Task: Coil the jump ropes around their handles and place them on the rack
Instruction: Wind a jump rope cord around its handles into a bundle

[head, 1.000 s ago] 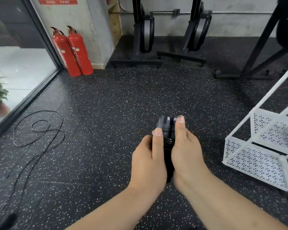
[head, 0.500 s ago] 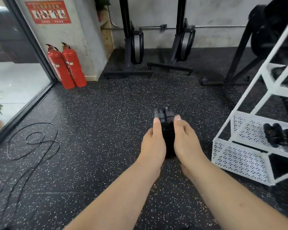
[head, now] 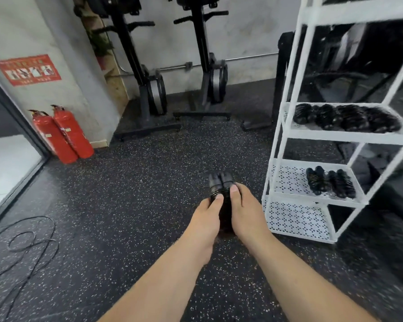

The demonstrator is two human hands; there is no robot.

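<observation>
A black coiled jump rope (head: 219,185), its cord wound round the two handles, is held out in front of me over the floor. My left hand (head: 205,219) grips its left side and my right hand (head: 247,214) grips its right side, thumbs on top. To the right stands the white rack (head: 289,112). Several coiled ropes (head: 344,117) lie on its middle shelf and two more bundles (head: 330,182) on the shelf below. An uncoiled black jump rope (head: 30,242) sprawls on the floor at the lower left.
Two red fire extinguishers (head: 61,135) stand by the wall corner at the left, beside a glass door. Two black upright rowing machines (head: 154,89) lean against the back wall. The floor is dark speckled rubber.
The view has tilted up and turned right, bringing the rack's upper shelves into sight. Both hands keep the same hold on the coiled rope, now nearer the rack.
</observation>
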